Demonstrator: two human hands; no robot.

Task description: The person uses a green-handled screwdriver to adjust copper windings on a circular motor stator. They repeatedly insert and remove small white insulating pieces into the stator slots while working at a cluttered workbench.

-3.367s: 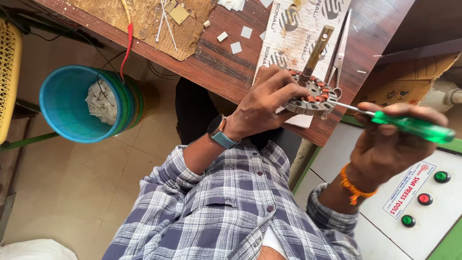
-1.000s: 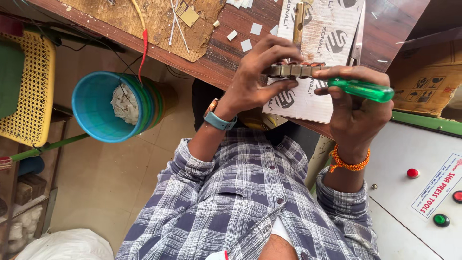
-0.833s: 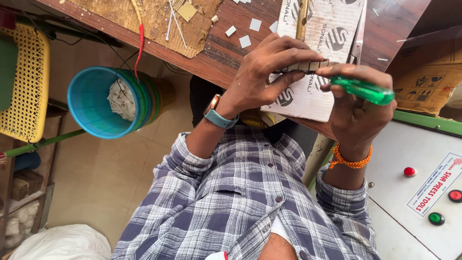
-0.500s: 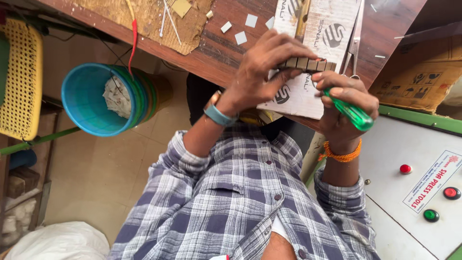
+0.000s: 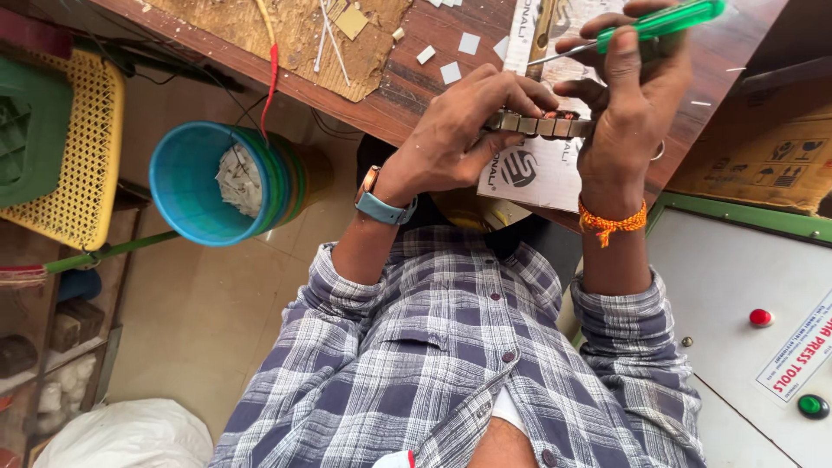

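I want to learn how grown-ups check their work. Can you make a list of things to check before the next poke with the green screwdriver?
1. Left hand has a firm hold on the round metal part: ok, fingers wrap its edge.
2. Right hand grips the screwdriver by its green handle: ok.
3. Screwdriver tip is on the right spot: cannot tell, the fingers hide it.
4. Fingers are out of the tip's way: cannot tell, both hands sit very close together.
5. Part is steadied over the wooden table: ok, it is held above the paper sheet.
6. Blue bucket is clear of the elbows: ok, it stands off to the side.
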